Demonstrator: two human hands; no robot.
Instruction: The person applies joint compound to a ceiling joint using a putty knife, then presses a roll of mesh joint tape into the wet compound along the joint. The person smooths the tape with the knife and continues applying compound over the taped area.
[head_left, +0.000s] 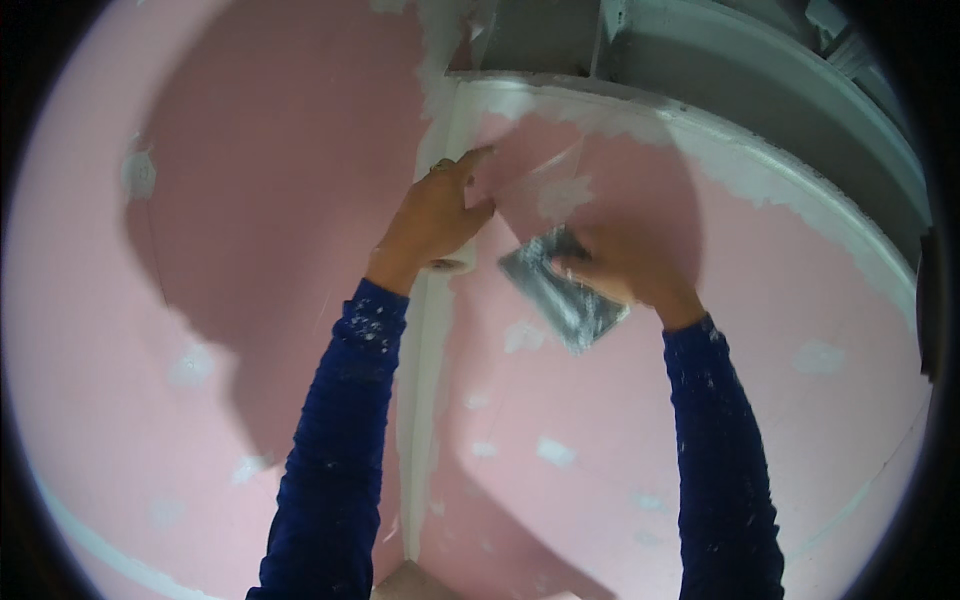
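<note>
My right hand point(620, 265) grips a wide metal drywall taping knife point(565, 290), smeared with whitish compound and blurred by motion. The blade lies tilted close against the pink wallboard point(600, 400) right of the corner. Up by the inside corner is my left hand point(425, 225), its thumb and forefinger stretched apart toward the right wall; the other fingers are partly hidden. A pale rounded thing point(457, 265), perhaps a tape roll, shows beside the left wrist; I cannot tell whether it is held. A thin pale line point(545, 165) slants across the board beyond the hands.
Whitish compound runs down the corner joint point(425, 400) and dots both walls in patches point(555, 452). A curved, compound-coated edge point(700, 120) tops the right wall, with grey framing point(690, 40) above it. A large shadow point(280, 150) falls on the left wall.
</note>
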